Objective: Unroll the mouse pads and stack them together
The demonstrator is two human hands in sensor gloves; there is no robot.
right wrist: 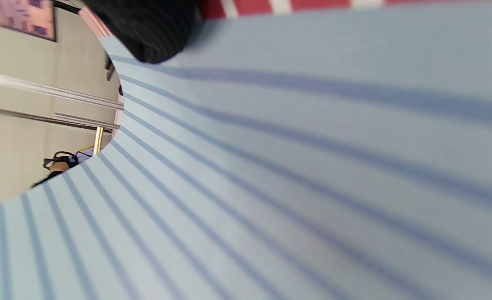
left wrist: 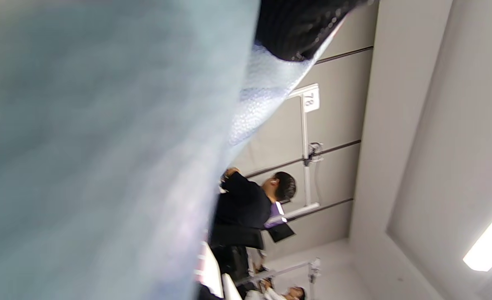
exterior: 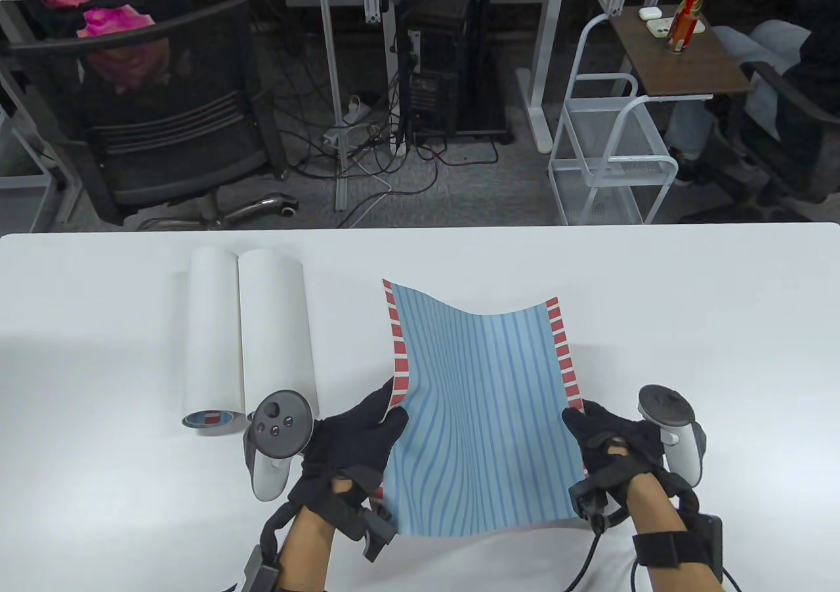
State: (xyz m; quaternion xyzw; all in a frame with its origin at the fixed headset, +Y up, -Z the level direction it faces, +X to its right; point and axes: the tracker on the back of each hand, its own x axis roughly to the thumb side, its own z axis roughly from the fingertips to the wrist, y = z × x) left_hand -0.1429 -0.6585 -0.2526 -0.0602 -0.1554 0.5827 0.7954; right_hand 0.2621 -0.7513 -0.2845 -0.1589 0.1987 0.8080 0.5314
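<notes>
From the table view, your left hand (exterior: 354, 438) and right hand (exterior: 607, 438) each grip a red-edged side of the blue striped mouse pad (exterior: 482, 408), held curved above the near tabletop (exterior: 98, 329). Let go early and it may curl back. Two rolled pads (exterior: 246, 329) lie far left. In the left wrist view, only blurred pad. In the right wrist view, a fingertip (right wrist: 154, 29) presses the stripes; a weak grip could slip.

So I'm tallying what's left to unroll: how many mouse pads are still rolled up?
2, lying side by side at the table's left: the left roll and the right roll. The striped pad, held by both hands, is already open. None seem hidden.
</notes>
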